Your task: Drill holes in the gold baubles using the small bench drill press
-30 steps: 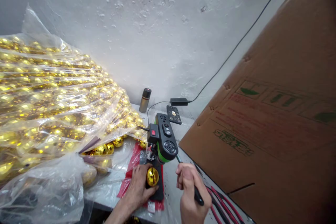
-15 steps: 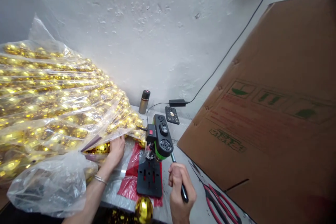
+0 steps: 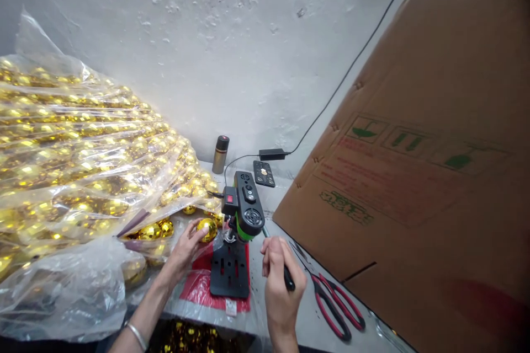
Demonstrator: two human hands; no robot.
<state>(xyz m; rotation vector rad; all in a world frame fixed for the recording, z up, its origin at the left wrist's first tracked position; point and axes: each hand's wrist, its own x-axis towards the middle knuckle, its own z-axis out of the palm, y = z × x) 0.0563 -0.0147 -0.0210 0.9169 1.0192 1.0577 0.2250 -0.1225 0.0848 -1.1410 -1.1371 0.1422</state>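
The left hand (image 3: pixel 184 247) has come from the plastic bag (image 3: pixel 78 278), pinching a gold ball (image 3: pixel 208 229) left of the machine (image 3: pixel 249 204); so a fresh piece seems ready; the right hand (image 3: pixel 282 281) clasps the lever (image 3: pixel 289 279).

The left edge cuts off the plastic bag (image 3: pixel 95 281), the right the carton (image 3: pixel 434 88); the right hand (image 3: pixel 278 284) partly hides a black-handled tool (image 3: pixel 289 279)

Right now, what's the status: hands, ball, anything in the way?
Left hand: gold ball held, left of machine. Right hand: closed on black handle. No obstruction evident; scissors lie off right.
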